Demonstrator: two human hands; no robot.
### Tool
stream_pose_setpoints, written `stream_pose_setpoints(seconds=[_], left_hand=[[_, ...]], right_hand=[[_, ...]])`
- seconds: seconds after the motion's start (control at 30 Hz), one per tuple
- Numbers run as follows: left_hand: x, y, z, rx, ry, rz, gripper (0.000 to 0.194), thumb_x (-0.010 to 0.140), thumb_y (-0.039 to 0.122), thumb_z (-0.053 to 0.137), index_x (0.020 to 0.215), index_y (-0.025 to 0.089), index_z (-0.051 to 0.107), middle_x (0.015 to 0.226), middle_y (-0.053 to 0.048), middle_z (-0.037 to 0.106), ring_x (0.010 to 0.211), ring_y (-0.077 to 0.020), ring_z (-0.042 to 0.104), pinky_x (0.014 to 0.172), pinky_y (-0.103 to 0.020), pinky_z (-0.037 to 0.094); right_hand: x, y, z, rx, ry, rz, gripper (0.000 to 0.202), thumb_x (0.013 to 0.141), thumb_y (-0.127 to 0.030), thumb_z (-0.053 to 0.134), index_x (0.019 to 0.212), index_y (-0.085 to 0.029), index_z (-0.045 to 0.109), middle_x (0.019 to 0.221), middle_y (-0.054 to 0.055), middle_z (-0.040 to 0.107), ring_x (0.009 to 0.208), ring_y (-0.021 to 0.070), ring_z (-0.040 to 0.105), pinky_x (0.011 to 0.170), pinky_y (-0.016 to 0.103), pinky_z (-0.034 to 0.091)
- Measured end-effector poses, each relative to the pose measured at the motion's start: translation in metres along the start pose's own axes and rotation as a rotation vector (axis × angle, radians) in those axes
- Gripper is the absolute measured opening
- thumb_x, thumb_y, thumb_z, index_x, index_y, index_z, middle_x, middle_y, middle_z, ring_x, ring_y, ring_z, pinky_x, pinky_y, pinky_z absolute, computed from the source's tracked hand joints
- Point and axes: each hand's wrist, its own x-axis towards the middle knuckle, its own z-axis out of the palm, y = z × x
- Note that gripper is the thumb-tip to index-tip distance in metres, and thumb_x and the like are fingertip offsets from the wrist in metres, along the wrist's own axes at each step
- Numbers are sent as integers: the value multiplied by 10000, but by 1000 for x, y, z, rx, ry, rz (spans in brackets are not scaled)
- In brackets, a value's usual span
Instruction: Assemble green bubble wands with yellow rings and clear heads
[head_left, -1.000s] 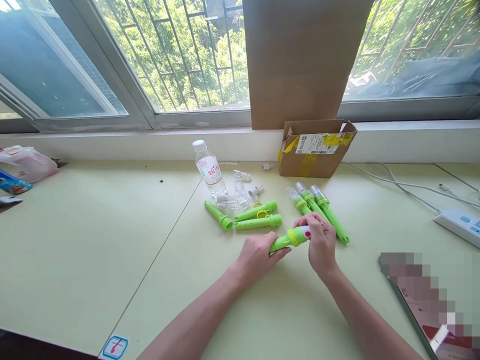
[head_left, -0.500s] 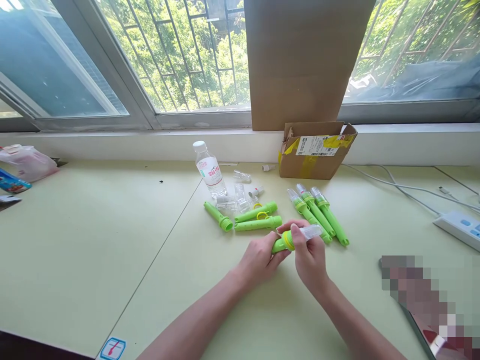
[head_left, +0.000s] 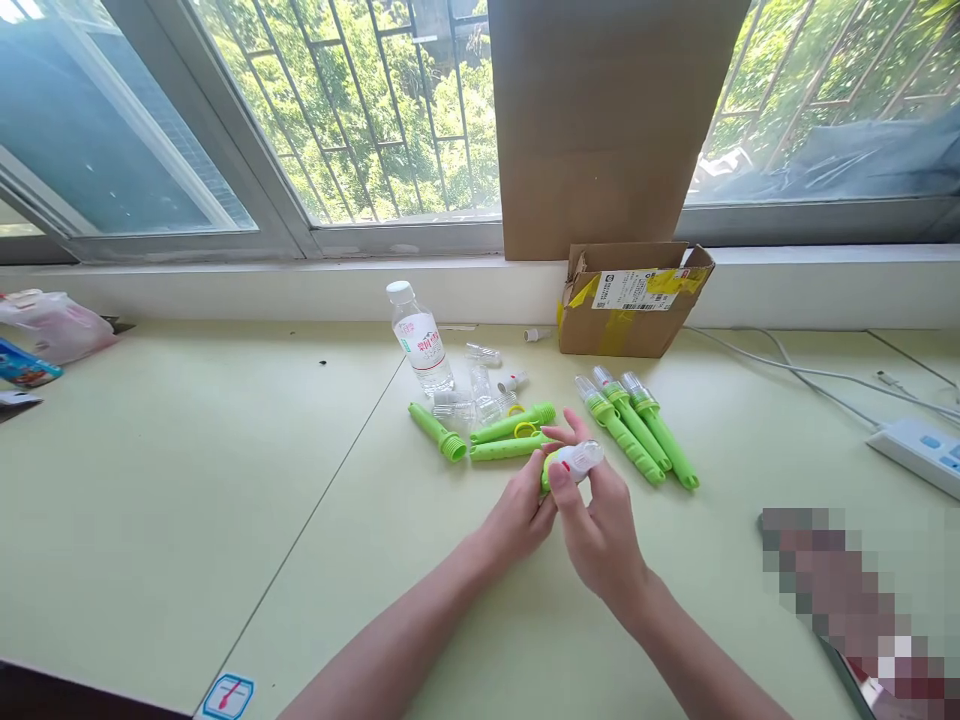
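Two hands (head_left: 602, 528), clear-tipped green tube (head_left: 577, 460) between them

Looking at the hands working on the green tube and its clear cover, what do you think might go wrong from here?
The clear cover might end up crooked on the green tube, since the left hand and right hand hold both in mid-air. The water bottle could be knocked by a reach for the loose clear covers at its foot. The right hand might also nudge the capped tubes just beyond it.
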Motion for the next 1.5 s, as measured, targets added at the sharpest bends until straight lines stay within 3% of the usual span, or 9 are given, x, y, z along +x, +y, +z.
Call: stream_pose_setpoints(seconds=[0.1,0.2,0.4,0.63,0.77,1.0,1.17,1.3,1.5], left_hand=[[0,1,-1,9,9,-16,200,941,283,373,1075,163,459,908,-76,590,802,-191,568,707,-300,482],[-2,0,-2,14,33,-64,198,955,342,336,967,177,445,760,-30,550,672,-157,507,617,-287,451],[-5,-2,2,-6,108,-72,125,945,323,358,953,201,380,770,-20,541,667,-145,505,593,-271,420],[-6,-4,7,-81,382,118,254,819,154,536,849,235,298,574,96,349,442,-68,315,439,-195,248],[-7,-3,6,-80,412,110,257,795,122,540,828,233,310,572,100,304,439,-61,281,438,-192,231],[-7,-2,4,-88,455,55,243,797,130,544,806,230,322,570,95,323,446,-67,307,443,-194,252],[-6,-4,5,-87,444,9,212,804,141,547,812,224,353,572,88,346,452,-71,334,450,-197,263],[-8,-6,7,-83,397,4,229,807,155,553,810,227,336,571,88,355,451,-73,332,452,-200,262],[-8,-5,5,-70,418,-6,244,814,164,545,800,231,310,565,95,302,448,-72,286,451,-208,233]], right_hand=[[4,7,-7,70,-26,-72,608,936,-595,249,1279,-190,547,1274,135,580,1136,278,571,934,428,457],[21,21,-19,107,151,-34,703,929,-626,111,1332,-203,503,1150,120,649,1022,257,626,882,438,476],[61,57,-29,-211,109,68,382,922,-444,441,1103,-185,655,1069,100,693,1001,240,628,862,398,486],[88,62,7,-610,-261,-84,333,918,-317,458,1176,-187,623,1073,84,672,999,228,587,853,356,464],[98,61,39,-679,-370,-108,358,869,-368,548,1200,-253,623,1182,83,622,1098,259,529,904,390,418],[103,72,77,-752,-356,-17,399,819,-461,583,1166,-272,638,1248,131,554,1123,334,509,964,520,321],[108,76,74,-746,-338,36,320,814,-365,593,1118,-283,652,1220,98,567,1061,275,559,930,431,378],[110,77,73,-721,-292,71,456,766,-397,639,1204,-272,610,1214,132,573,1082,339,542,859,471,413],[115,68,66,-596,-241,52,444,778,-410,635,1183,-229,619,1145,112,634,1083,290,577,952,436,398]])
